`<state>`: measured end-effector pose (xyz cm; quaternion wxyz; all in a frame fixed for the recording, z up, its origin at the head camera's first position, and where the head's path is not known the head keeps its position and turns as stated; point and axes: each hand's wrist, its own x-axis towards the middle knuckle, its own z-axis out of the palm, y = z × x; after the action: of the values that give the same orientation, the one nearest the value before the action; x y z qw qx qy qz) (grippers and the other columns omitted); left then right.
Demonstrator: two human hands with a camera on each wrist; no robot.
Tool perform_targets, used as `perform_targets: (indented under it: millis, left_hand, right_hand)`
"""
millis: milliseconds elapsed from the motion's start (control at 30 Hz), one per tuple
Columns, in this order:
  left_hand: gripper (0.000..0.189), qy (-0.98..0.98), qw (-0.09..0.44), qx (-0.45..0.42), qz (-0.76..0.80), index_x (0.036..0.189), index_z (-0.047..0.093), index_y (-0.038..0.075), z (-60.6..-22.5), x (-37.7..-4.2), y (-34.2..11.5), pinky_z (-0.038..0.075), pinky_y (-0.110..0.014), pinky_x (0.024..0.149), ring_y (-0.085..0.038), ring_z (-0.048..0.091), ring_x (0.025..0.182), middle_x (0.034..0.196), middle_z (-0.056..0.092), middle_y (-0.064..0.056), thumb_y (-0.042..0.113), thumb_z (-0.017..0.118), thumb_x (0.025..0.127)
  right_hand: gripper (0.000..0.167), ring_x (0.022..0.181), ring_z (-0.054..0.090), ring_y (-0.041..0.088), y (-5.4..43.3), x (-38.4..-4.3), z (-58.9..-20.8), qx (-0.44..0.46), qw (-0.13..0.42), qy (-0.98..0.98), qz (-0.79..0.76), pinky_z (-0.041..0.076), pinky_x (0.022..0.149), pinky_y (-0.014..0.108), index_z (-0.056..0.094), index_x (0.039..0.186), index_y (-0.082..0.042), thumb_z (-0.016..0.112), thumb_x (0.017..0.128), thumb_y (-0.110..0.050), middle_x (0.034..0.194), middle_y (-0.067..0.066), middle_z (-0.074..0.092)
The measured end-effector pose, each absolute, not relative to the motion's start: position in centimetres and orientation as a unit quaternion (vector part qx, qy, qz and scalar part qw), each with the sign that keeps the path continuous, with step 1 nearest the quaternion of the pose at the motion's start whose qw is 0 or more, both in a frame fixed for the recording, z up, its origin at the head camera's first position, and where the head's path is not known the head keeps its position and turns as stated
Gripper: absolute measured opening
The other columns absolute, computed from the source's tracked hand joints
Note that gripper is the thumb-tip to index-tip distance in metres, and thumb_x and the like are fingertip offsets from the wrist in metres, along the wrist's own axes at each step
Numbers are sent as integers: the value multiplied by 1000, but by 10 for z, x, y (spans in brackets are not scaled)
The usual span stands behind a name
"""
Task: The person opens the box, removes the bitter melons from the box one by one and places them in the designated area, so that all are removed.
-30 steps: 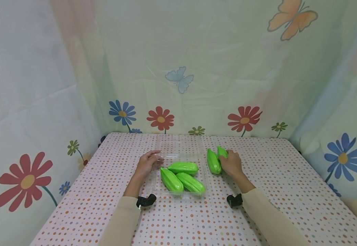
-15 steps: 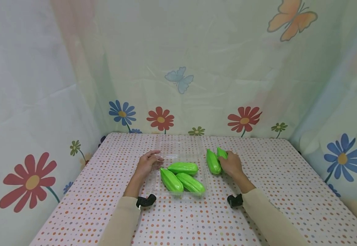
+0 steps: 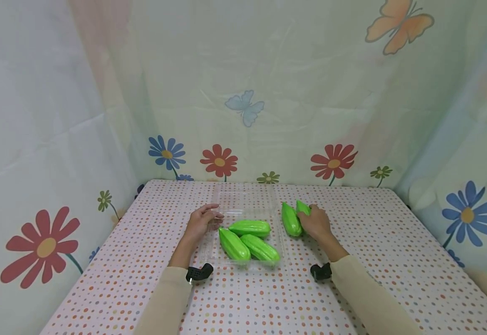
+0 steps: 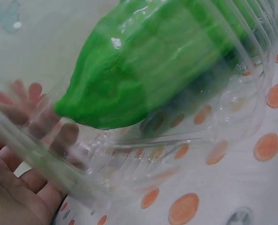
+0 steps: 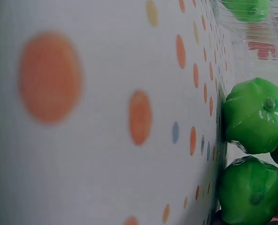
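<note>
A clear plastic box (image 3: 210,253) with its lid (image 3: 243,197) tipped back holds three bright green, ridged gourds (image 3: 249,228), pointed at one end. My left hand (image 3: 199,223) grips the box's back left corner; in the left wrist view its fingers (image 4: 63,138) show partly through the plastic. To the right of the box, two more such gourds lie side by side on the table. My right hand (image 3: 316,222) holds the outer gourd (image 3: 303,207), covering much of it, its thumb between the two. The inner gourd (image 3: 291,219) lies nearer the box.
A polka-dot cloth covers the table (image 3: 243,302). Printed fabric curtains (image 3: 285,135) with flowers and butterflies stand along the back and both sides. Each wrist carries a small black camera (image 3: 321,272).
Both hands and all the gourds stay practically where they were. The left curtain's fold has shifted slightly to the right.
</note>
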<state>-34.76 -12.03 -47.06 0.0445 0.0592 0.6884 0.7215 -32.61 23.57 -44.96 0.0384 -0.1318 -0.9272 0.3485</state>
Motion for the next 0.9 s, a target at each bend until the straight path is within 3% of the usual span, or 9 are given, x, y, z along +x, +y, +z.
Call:
perform_targets:
  millis: [633,900]
  left_hand:
    - [40,690,47,59,720,144,53,2,-471,-348,-121,61,-36,84,-24,72,97,110,72,-18,12,54,105]
    - [41,691,49,60,719,144,54,2,-470,-348,-120,60,-40,87,-32,71,104,113,70,-22,13,54,105]
  right_hand:
    - [67,122,50,48,238,-328,-448,-134,44,-932,332,46,100,59,34,148,16,46,101,-31,137,39,46]
    - [67,129,48,49,239,-329,-448,-138,44,-930,337,43,105,60,33,149,15,45,101,-31,142,38,45]
